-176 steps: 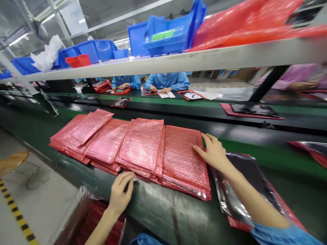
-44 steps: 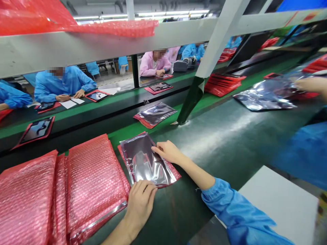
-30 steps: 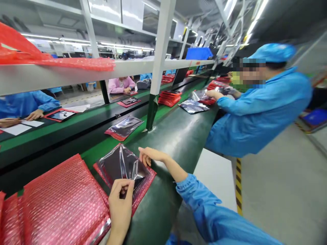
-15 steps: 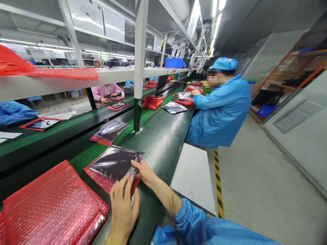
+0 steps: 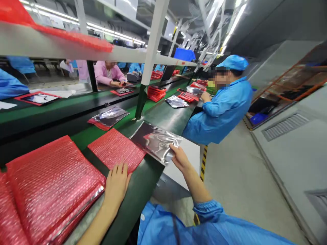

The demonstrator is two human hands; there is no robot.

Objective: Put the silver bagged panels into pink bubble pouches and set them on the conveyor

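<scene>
Silver anti-static bag [image 5: 156, 140] is held by its near corner in a pinch of the right hand [image 5: 178, 158], lifted off and swung toward 3 o'clock of the red bubble-wrap pouch [image 5: 116, 153] on which it was lying half a second ago. The pouch is left bare on the green conveyor belt [image 5: 166, 117], and its near edge is pressed down by the left hand [image 5: 116, 182], fingers spread flat and nothing gripped. The step in hand is judged to be the separation of bag from pouch. A further move would call for the pouch mouth to be found and opened by the left hand while the bag is kept level, since the foil looks limp and may fold.

Compared with the earlier frame, both hands are no longer met at the bag's corner, and the bag is now off the pouch. A stack of bubble-wrap pouches [image 5: 48, 183] lies at 9 o'clock of the left hand, another bagged piece [image 5: 108, 117] at 12 o'clock, and a co-worker in a blue coat [image 5: 219, 110] is seated at 2 o'clock.
</scene>
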